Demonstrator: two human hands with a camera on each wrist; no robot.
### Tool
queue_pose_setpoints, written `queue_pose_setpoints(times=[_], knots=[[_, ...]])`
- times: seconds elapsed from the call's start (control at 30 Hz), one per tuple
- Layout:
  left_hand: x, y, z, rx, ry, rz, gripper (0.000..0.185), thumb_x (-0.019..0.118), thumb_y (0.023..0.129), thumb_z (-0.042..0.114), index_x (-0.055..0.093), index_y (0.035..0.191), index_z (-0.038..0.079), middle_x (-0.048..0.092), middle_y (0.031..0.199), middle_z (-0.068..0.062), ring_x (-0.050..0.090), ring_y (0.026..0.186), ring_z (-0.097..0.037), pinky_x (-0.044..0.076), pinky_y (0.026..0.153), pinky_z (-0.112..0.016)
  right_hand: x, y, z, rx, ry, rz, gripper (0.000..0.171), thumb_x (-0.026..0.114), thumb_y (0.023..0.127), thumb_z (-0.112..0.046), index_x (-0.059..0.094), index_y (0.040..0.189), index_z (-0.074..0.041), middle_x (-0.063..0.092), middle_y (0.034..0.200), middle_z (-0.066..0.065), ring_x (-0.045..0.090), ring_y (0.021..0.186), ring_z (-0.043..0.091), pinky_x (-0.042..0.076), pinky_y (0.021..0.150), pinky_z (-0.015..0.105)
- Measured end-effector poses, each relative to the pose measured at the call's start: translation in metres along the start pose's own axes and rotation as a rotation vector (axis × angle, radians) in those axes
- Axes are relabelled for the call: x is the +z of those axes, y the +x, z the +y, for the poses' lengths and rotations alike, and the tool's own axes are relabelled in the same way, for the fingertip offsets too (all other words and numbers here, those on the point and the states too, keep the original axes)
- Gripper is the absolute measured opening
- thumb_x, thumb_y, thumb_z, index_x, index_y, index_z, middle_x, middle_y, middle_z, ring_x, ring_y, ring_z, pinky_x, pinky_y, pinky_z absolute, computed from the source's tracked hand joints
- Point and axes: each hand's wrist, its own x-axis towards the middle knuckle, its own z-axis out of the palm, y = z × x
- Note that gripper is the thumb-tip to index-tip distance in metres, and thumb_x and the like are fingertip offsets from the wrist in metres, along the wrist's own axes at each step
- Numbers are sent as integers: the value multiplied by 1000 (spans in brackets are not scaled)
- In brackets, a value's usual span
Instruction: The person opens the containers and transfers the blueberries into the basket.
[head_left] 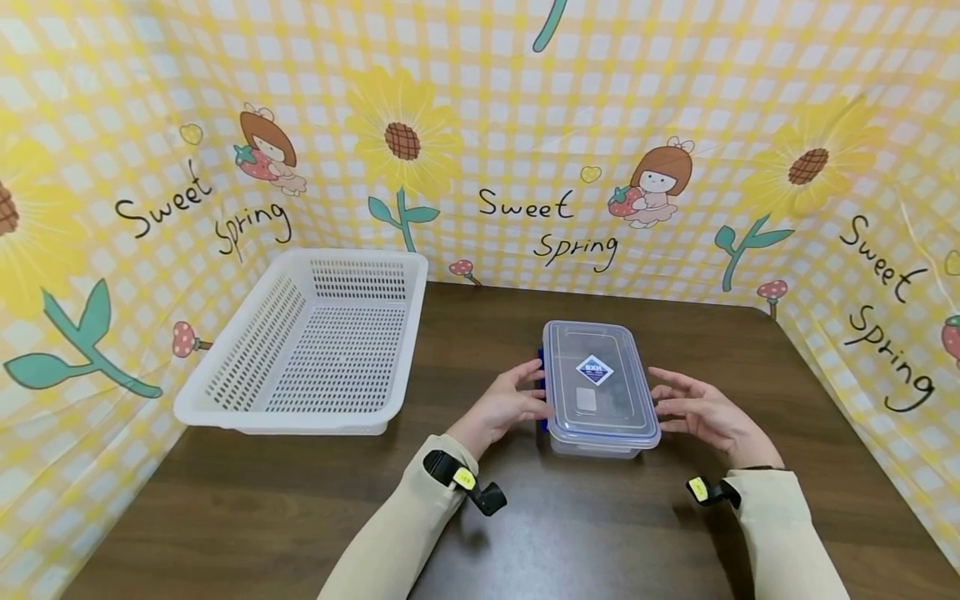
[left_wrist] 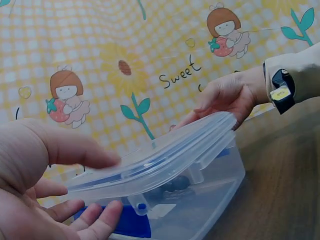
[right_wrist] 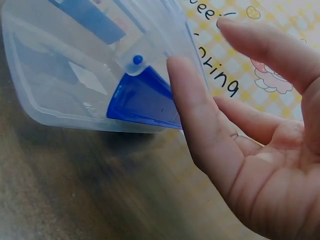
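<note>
A clear plastic food container (head_left: 600, 379) with a blue-edged lid and a diamond-shaped label sits on the brown table. My left hand (head_left: 508, 402) is at its left side, fingers by the blue latch (left_wrist: 132, 222); in the left wrist view the thumb extends over the lid (left_wrist: 165, 165). That latch hangs down against the wall. Across the container, my right hand (head_left: 701, 408) has its fingers spread loosely beside the right wall. The right wrist view shows another blue latch (right_wrist: 145, 102) lowered near those fingertips. Dark rounded shapes (left_wrist: 175, 184) show through the container's wall.
A white perforated plastic basket (head_left: 330, 350) stands on the table (head_left: 262, 500) to the left of the container. Behind and at both sides hangs a yellow checked cloth (head_left: 495, 100) with flowers and cartoon figures. Each wrist carries a black strap (head_left: 442, 467).
</note>
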Motion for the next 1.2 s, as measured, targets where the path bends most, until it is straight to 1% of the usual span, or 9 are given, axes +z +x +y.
queue_pose_setpoints(times=[0.1, 0.17, 0.33, 0.47, 0.67, 0.83, 1.0, 1.07, 1.2], knots=[[2, -3, -1, 22, 43, -3, 92, 64, 70, -29, 33, 152, -2, 38, 151, -21, 54, 122, -35, 58, 85, -34, 2, 0, 1, -4, -22, -5, 47, 48, 97, 14, 62, 131, -16, 65, 112, 7, 69, 97, 19, 59, 86, 35], [3, -5, -2, 37, 55, -6, 94, 63, 68, -31, 32, 152, -2, 37, 152, -21, 55, 121, -35, 58, 83, -33, 3, 0, 2, -2, -37, 13, 46, 50, 96, 15, 64, 129, -15, 65, 112, 7, 68, 97, 18, 59, 86, 34], [4, -7, -2, 27, 35, 2, 94, 63, 69, -32, 33, 153, -1, 37, 152, -19, 55, 120, -34, 59, 81, -32, 6, 1, 5, 2, -90, 60, 45, 57, 93, 14, 64, 127, -15, 63, 112, 8, 67, 98, 17, 59, 86, 32], [5, -6, -3, 9, 20, 1, 93, 63, 70, -31, 34, 153, 1, 39, 151, -17, 57, 116, -32, 59, 79, -32, 7, 1, 6, -3, -94, 67, 46, 57, 93, 14, 65, 126, -17, 63, 112, 8, 67, 98, 17, 59, 85, 32], [5, -6, -4, 28, 23, 17, 93, 64, 68, -31, 38, 151, 2, 41, 150, -16, 59, 110, -28, 58, 75, -29, 9, 0, 4, -2, -98, 82, 46, 57, 93, 14, 64, 128, -15, 62, 111, 8, 67, 96, 17, 59, 85, 32], [6, -6, -4, 43, 43, 34, 93, 66, 68, -30, 39, 151, 2, 41, 151, -16, 58, 110, -27, 58, 77, -30, 12, 0, 1, -6, -109, 93, 45, 58, 93, 13, 64, 129, -13, 62, 110, 9, 66, 96, 16, 59, 84, 31], [6, -7, -2, 54, 48, 46, 93, 67, 67, -30, 39, 151, 0, 40, 152, -17, 55, 114, -28, 57, 78, -28, 13, 1, -4, -50, -86, 46, 47, 54, 93, 16, 66, 128, -15, 62, 109, 8, 66, 95, 15, 59, 83, 31], [5, -8, -1, 66, 42, 51, 94, 68, 67, -30, 38, 151, 0, 40, 152, -17, 54, 117, -29, 57, 82, -30, 14, 1, -6, -73, -76, 23, 48, 54, 93, 16, 65, 129, -14, 62, 109, 8, 66, 95, 15, 60, 82, 31], [6, -9, 5, 93, 21, 50, 92, 69, 69, -29, 39, 151, 2, 40, 153, -15, 52, 122, -31, 53, 95, -38, 15, 1, -11, -118, -73, -1, 49, 52, 94, 17, 65, 130, -14, 63, 108, 7, 67, 95, 15, 60, 82, 30]])
